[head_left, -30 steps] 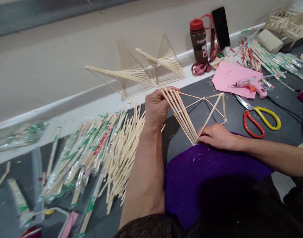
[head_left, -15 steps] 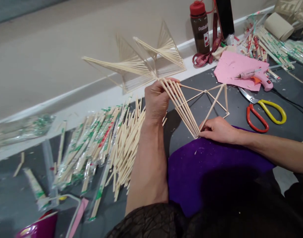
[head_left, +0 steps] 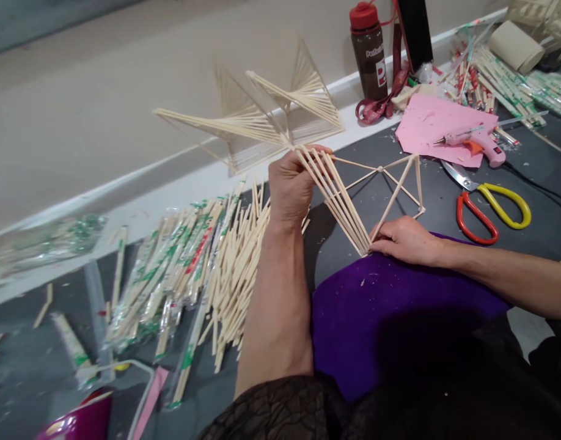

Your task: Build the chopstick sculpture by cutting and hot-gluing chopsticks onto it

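Observation:
A framework of wooden chopsticks (head_left: 338, 201), fanned out in rows and joined at the corners, spans from the wall side to the purple cloth. My left hand (head_left: 292, 183) is closed around its upper middle, behind the fan of sticks. At the lower right, my right hand (head_left: 402, 240) pinches the near corner where several sticks meet, just above the purple cloth (head_left: 354, 305). The fingertips there are partly hidden. Twisted stick wings (head_left: 230, 125) of the framework reach left toward the wall, and an open triangular part (head_left: 399, 180) stands on the right.
Loose chopsticks (head_left: 237, 269) and wrapped chopsticks (head_left: 170, 263) lie left of my forearm. Scissors (head_left: 468, 186) and a pink glue gun (head_left: 473, 143) on pink paper (head_left: 427, 122) are at right. A bottle (head_left: 370, 55) stands by the wall. A purple container (head_left: 81, 418) sits front left.
The view has shifted slightly, so things on the left appear a little farther right. Both hands keep their hold on the chopstick framework, which has barely moved.

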A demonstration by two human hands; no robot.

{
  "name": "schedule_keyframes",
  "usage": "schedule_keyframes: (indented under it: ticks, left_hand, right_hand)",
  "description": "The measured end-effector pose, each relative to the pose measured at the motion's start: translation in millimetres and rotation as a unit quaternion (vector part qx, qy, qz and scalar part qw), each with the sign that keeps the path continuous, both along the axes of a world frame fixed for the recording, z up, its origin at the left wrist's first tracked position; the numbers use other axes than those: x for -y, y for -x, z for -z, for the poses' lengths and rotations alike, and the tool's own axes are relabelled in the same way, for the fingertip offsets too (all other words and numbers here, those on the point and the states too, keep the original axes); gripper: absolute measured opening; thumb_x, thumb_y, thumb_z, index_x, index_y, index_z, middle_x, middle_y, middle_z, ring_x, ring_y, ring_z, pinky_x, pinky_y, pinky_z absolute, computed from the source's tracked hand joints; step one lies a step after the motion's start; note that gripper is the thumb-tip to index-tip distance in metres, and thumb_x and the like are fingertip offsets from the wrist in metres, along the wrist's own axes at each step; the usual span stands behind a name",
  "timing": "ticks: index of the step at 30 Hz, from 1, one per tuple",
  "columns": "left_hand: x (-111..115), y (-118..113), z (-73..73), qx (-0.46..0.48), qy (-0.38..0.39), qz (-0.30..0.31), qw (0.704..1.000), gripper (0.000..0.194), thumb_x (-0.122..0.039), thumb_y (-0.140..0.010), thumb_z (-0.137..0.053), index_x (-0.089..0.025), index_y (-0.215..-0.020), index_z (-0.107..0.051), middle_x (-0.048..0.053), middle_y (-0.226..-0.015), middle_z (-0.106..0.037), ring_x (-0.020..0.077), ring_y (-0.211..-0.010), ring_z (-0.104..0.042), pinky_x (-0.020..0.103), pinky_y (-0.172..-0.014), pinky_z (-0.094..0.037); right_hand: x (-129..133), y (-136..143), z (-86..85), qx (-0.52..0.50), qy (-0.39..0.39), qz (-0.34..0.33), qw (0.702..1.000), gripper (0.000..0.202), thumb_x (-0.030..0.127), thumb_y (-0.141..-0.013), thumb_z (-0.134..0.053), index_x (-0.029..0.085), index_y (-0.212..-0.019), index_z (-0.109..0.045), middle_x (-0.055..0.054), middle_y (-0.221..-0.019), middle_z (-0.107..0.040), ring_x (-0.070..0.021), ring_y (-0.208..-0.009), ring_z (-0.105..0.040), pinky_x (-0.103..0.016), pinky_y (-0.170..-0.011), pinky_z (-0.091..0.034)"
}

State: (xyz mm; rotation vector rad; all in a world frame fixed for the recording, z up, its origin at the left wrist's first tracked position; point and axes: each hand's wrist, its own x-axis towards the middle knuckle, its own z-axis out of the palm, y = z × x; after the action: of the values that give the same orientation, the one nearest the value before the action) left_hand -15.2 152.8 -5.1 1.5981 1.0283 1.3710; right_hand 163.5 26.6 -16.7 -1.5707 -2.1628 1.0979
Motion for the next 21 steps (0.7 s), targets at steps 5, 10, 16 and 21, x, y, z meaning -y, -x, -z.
schedule_keyframes:
  ticks: [5, 10, 16, 21]
  left_hand:
    - [-2.2, 2.0, 3.2, -0.005, 0.011, -0.005, 1.0, 0.004, -0.023, -0.077, -0.073, -0.023, -0.074, -0.071, -0.002, -0.071, -0.07, 0.0109, -0.06, -0.066, 0.023, -0.058, -0.057]
    - [-1.8, 2.0, 4.0, 0.0, 0.012, -0.003, 1.0, 0.003, -0.025, -0.077, -0.074, -0.022, -0.076, -0.072, -0.002, -0.072, -0.071, 0.0102, -0.058, -0.065, 0.023, -0.057, -0.057]
    - [-1.2, 2.0, 3.8, 0.013, -0.002, 0.012, 1.0, 0.008, -0.027, -0.073, -0.077, -0.022, -0.076, -0.073, -0.004, -0.07, -0.07, 0.0087, -0.056, -0.063, 0.021, -0.054, -0.054]
    - [-2.1, 2.0, 4.6, 0.012, -0.007, 0.015, 1.0, 0.006, -0.027, -0.073, -0.077, -0.023, -0.075, -0.073, -0.003, -0.074, -0.071, 0.0077, -0.054, -0.061, 0.021, -0.054, -0.054]
  right_hand:
    - [-0.6, -0.9, 0.5, -0.023, 0.01, 0.006, 1.0, 0.02, 0.026, -0.091, -0.061, 0.017, -0.097, -0.078, -0.004, -0.084, -0.077, -0.0149, -0.077, -0.07, -0.022, -0.07, -0.045]
    - [-0.7, -0.8, -1.0, -0.024, 0.012, 0.006, 1.0, 0.02, 0.024, -0.091, -0.06, 0.017, -0.097, -0.078, -0.004, -0.084, -0.077, -0.0151, -0.078, -0.07, -0.022, -0.07, -0.045]
    - [-1.5, -1.5, -2.1, -0.013, 0.01, -0.009, 1.0, 0.023, 0.025, -0.093, -0.059, 0.016, -0.102, -0.078, -0.005, -0.088, -0.077, -0.0152, -0.082, -0.07, -0.021, -0.071, -0.045]
    - [-2.3, -1.7, -1.3, -0.004, 0.01, -0.013, 1.0, 0.023, 0.025, -0.093, -0.059, 0.016, -0.101, -0.078, -0.004, -0.085, -0.076, -0.0144, -0.079, -0.069, -0.021, -0.07, -0.044]
